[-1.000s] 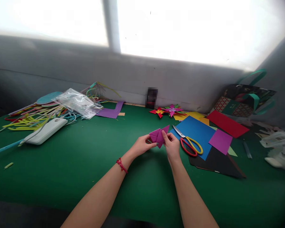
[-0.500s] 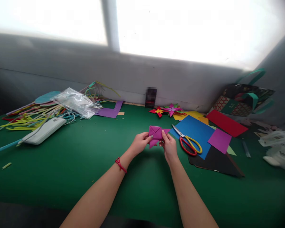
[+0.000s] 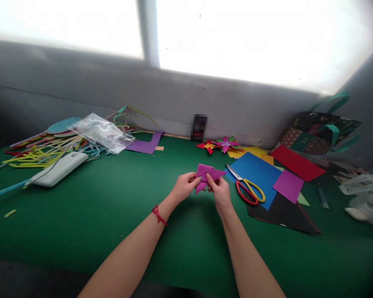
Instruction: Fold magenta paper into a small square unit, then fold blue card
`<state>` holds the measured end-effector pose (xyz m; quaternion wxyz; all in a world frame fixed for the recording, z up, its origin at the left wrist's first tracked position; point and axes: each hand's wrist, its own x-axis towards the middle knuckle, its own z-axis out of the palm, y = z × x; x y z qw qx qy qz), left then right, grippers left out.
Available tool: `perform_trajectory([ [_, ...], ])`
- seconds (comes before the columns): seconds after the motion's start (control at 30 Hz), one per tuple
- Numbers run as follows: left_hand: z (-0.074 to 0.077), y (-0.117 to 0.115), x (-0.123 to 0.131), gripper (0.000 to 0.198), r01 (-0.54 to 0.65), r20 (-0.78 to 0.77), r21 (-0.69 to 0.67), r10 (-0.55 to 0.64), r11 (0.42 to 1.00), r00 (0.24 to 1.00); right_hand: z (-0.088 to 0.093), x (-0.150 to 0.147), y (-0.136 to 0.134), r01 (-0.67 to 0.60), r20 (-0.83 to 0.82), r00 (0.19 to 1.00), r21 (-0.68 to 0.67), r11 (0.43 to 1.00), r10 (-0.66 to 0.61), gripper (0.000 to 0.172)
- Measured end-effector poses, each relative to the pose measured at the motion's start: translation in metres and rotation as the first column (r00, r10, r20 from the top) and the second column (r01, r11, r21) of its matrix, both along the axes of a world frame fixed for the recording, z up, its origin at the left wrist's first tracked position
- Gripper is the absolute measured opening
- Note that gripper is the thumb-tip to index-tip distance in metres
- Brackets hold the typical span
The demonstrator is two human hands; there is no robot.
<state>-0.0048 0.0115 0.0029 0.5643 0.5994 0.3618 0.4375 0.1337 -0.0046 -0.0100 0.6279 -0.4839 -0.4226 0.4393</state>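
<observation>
Both of my hands pinch a folded magenta paper piece (image 3: 207, 174) just above the green table (image 3: 112, 215). My left hand (image 3: 184, 188), with a red string bracelet at the wrist, grips its left side with closed fingers. My right hand (image 3: 219, 191) pinches its lower right part. The paper has pointed flaps sticking up and to the right. Red and yellow scissors (image 3: 248, 187) lie just right of my right hand on a blue sheet (image 3: 257, 171).
Coloured paper sheets, red (image 3: 296, 162), purple (image 3: 288, 185) and black (image 3: 282, 213), lie at the right. Finished folded paper stars (image 3: 221, 144) sit by the wall. A white case (image 3: 57, 168), a clear plastic bag (image 3: 101, 132) and coloured strips (image 3: 39, 153) lie at the left. A patterned bag (image 3: 318, 134) stands far right.
The magenta paper has been turned and refolded between my fingers; its flaps now point up and right. Both hands stayed in nearly the same place.
</observation>
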Motion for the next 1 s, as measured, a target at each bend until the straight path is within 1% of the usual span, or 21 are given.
perform_trajectory([
  [0.1, 0.0, 0.0, 0.001, 0.027, 0.053, 0.071, -0.003, -0.053, 0.999, 0.996, 0.0, 0.0, 0.001, 0.043, 0.011, 0.999, 0.021, 0.999, -0.043, 0.028],
  [0.17, 0.001, 0.0, 0.002, 0.029, 0.071, 0.091, -0.022, -0.069, 0.997, 0.993, 0.001, 0.0, 0.001, 0.055, 0.003, 0.998, 0.036, 0.998, -0.055, 0.028],
  [0.33, 0.0, 0.001, 0.004, 0.035, 0.098, 0.15, -0.096, -0.083, 0.991, 0.985, 0.003, -0.002, 0.0, 0.023, 0.005, 1.0, 0.033, 0.999, -0.023, 0.027],
  [0.4, -0.001, 0.001, 0.004, 0.035, 0.096, 0.147, -0.091, -0.082, 0.991, 0.986, 0.003, -0.003, 0.0, 0.01, 0.014, 1.0, 0.027, 1.0, -0.01, 0.028],
  [0.43, -0.002, 0.001, 0.004, 0.034, 0.08, 0.122, -0.069, -0.071, 0.994, 0.99, 0.003, -0.003, 0.0, 0.012, 0.021, 1.0, 0.027, 1.0, -0.013, 0.028],
  [0.5, -0.004, 0.001, 0.003, 0.031, -0.015, 0.013, 0.036, 0.014, 0.999, 1.0, 0.003, -0.003, -0.001, 0.035, 0.048, 0.998, 0.032, 0.999, -0.037, 0.028],
  [0.57, -0.005, 0.0, 0.002, 0.028, -0.142, -0.112, 0.189, 0.165, 0.972, 0.98, 0.002, -0.002, 0.0, 0.063, 0.089, 0.994, 0.038, 0.997, -0.067, 0.029],
  [0.6, -0.005, 0.0, 0.001, 0.028, -0.189, -0.152, 0.253, 0.232, 0.949, 0.961, 0.002, -0.001, 0.0, 0.072, 0.11, 0.991, 0.04, 0.997, -0.076, 0.03],
  [0.63, -0.005, -0.001, 0.001, 0.028, -0.216, -0.167, 0.292, 0.272, 0.932, 0.948, 0.002, -0.001, 0.0, 0.075, 0.13, 0.988, 0.043, 0.996, -0.08, 0.031],
  [0.67, -0.005, -0.001, 0.001, 0.029, -0.22, -0.162, 0.297, 0.276, 0.929, 0.947, 0.002, -0.001, 0.0, 0.072, 0.147, 0.986, 0.046, 0.996, -0.078, 0.031],
  [0.7, -0.005, 0.0, 0.001, 0.029, -0.204, -0.142, 0.274, 0.249, 0.94, 0.958, 0.002, -0.001, 0.0, 0.065, 0.161, 0.984, 0.051, 0.997, -0.073, 0.032],
  [0.77, -0.006, 0.001, 0.001, 0.03, -0.149, -0.075, 0.185, 0.165, 0.971, 0.983, 0.002, -0.001, 0.0, 0.043, 0.197, 0.979, 0.058, 0.997, -0.054, 0.032],
  [0.83, -0.007, 0.004, 0.001, 0.032, -0.125, 0.001, 0.088, 0.125, 0.988, 0.992, 0.003, -0.002, 0.0, 0.014, 0.244, 0.969, 0.06, 0.998, -0.028, 0.031],
  [0.93, -0.008, 0.009, 0.0, 0.038, -0.183, 0.08, 0.002, 0.182, 0.983, 0.98, 0.004, -0.004, -0.001, -0.062, 0.296, 0.954, 0.067, 0.996, 0.039, 0.031],
  [1.0, -0.007, 0.01, -0.003, 0.037, -0.237, 0.072, 0.03, 0.234, 0.971, 0.97, 0.004, -0.004, -0.001, -0.116, 0.307, 0.948, 0.074, 0.99, 0.088, 0.032],
])
